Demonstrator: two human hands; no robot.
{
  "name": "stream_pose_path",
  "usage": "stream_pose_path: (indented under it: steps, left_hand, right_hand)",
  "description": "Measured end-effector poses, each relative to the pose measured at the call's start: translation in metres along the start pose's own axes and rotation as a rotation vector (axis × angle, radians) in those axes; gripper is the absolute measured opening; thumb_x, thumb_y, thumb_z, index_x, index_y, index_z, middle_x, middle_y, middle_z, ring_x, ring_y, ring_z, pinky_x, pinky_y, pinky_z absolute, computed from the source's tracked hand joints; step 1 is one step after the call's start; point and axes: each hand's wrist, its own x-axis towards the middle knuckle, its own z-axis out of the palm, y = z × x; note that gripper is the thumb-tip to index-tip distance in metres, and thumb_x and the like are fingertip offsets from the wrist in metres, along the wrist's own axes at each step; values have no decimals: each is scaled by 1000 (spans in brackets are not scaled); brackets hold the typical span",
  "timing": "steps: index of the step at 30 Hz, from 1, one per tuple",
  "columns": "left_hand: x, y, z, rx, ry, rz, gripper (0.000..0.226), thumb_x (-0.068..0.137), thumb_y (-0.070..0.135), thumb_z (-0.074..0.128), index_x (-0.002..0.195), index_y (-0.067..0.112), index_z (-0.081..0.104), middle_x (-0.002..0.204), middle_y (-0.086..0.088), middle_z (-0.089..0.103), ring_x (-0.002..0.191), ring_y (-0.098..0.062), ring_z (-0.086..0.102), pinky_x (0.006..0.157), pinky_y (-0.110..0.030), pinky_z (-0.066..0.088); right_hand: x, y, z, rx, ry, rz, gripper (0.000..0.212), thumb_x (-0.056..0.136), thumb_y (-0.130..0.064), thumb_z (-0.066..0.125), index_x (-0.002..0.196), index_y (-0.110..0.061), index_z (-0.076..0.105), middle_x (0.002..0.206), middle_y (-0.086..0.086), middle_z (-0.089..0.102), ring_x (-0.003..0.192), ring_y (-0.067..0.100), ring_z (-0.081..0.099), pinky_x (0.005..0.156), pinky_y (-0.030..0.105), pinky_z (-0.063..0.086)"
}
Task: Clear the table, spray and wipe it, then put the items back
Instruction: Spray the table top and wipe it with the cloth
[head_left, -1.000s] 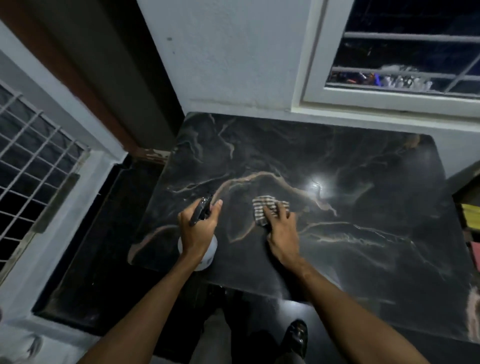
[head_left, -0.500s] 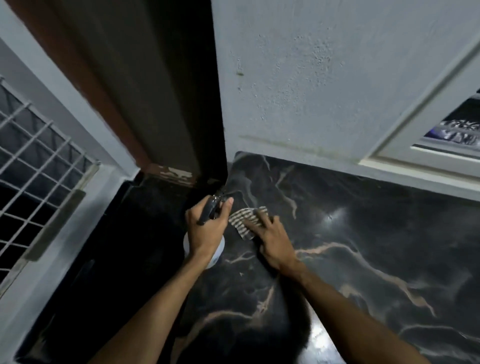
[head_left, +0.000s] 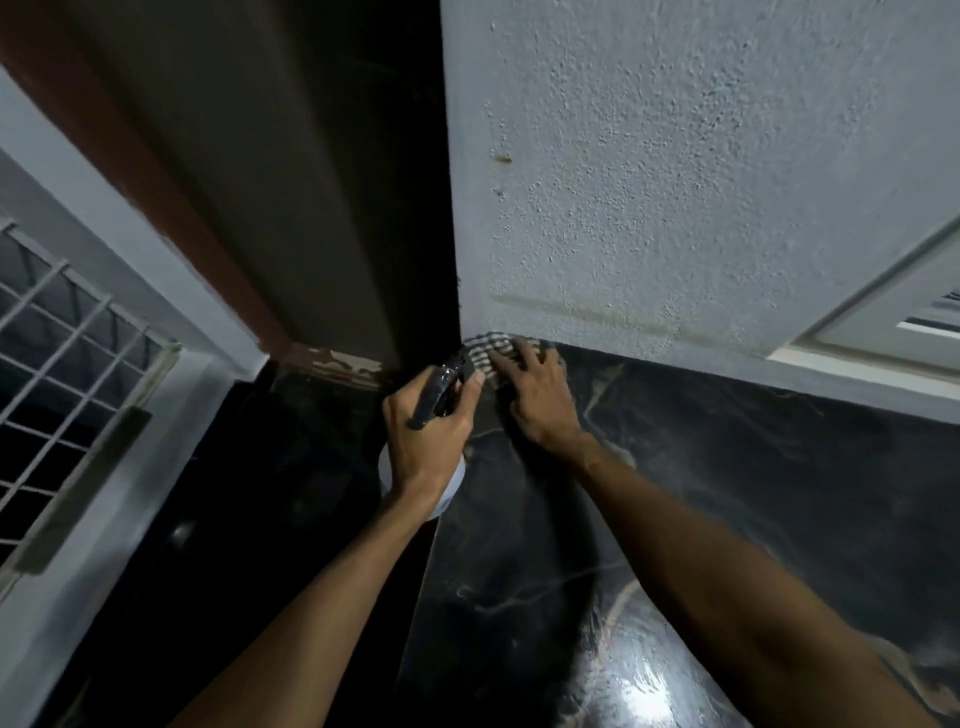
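The black marble table (head_left: 727, 493) with pale veins fills the lower right. My right hand (head_left: 537, 395) lies flat on a checked cloth (head_left: 485, 351), pressing it onto the table's far left corner, right against the wall. Just left of it, beyond the table's left edge, my left hand (head_left: 428, 431) grips a spray bottle (head_left: 441, 395) by its black trigger head; the white body shows below the wrist. The nozzle points toward the corner. Most of the cloth is hidden under my fingers.
A rough white wall (head_left: 675, 182) rises straight behind the table. A dark gap and a brown door frame (head_left: 156, 171) sit left of it. A barred window (head_left: 62, 353) is at far left, another window frame (head_left: 883, 322) at right. Dark floor lies left of the table.
My right hand has slid the cloth from the table's middle to the far left corner at the wall. My left hand followed with the bottle, and my head moved in closer.
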Motion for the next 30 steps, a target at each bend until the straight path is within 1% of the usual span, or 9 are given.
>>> stream_pose_path:
  steps: [3,7,12,15,19,23,24,28,30]
  left_hand:
    - [5,1,10,11,-14,30,38,89,19,80,62,13,54,57,8,56,55,-7,56,57,-22,45]
    - [0,12,23,20,-35,68,38,88,20,81,61,16,54,55,10,54,52,-1,53,57,-16,41]
    - [-19,28,35,41,-42,113,40,88,19,80,59,7,55,54,2,55,55,-8,55,58,-8,37]
    - [-43,46,49,49,-74,119,38,89,22,79,62,8,58,57,2,58,57,-2,57,59,-10,40]
    - [-91,86,88,32,-118,126,38,90,21,79,62,4,58,58,-3,60,54,-17,58,60,-31,49]
    - [-148,134,136,-16,-177,113,40,89,20,79,60,6,55,55,-1,56,55,-19,55,57,-28,48]
    - [-163,145,150,-23,-186,120,41,89,19,79,59,7,53,54,0,54,55,-19,54,56,-28,47]
    - [-221,188,208,15,-232,162,42,89,18,78,59,7,51,54,-1,51,50,-18,50,54,-40,48]
    - [-239,204,239,35,-237,161,42,90,19,77,59,9,50,54,-1,51,50,-21,51,53,-46,49]
  right_hand:
    - [-5,36,-9,37,108,278,73,78,-8,56,148,-22,42,155,19,30,121,45,37,104,47,38]
    - [-37,94,-25,-80,38,160,75,76,-12,56,149,-21,42,154,19,33,118,43,37,101,48,37]
    - [-96,183,-60,-45,218,674,65,79,-7,50,144,-19,47,148,23,38,114,44,39,97,48,38]
    - [-145,158,-56,-44,166,461,71,79,-5,52,147,-21,42,154,20,32,116,43,39,99,48,39]
    - [-221,146,-49,-22,-21,58,76,72,-20,40,148,-26,44,157,13,32,105,33,42,91,40,40]
    - [-278,246,-85,74,159,530,77,67,-12,47,143,-22,50,153,20,35,114,43,42,102,46,41]
    - [-295,264,-93,73,156,540,77,67,-11,49,143,-20,49,153,20,35,115,40,40,102,45,40]
    - [-371,316,-113,49,63,118,69,74,-16,40,141,-23,53,153,14,40,105,29,38,93,37,37]
    - [-374,360,-124,131,173,315,72,67,-11,46,137,-22,57,150,16,43,105,32,40,95,39,41]
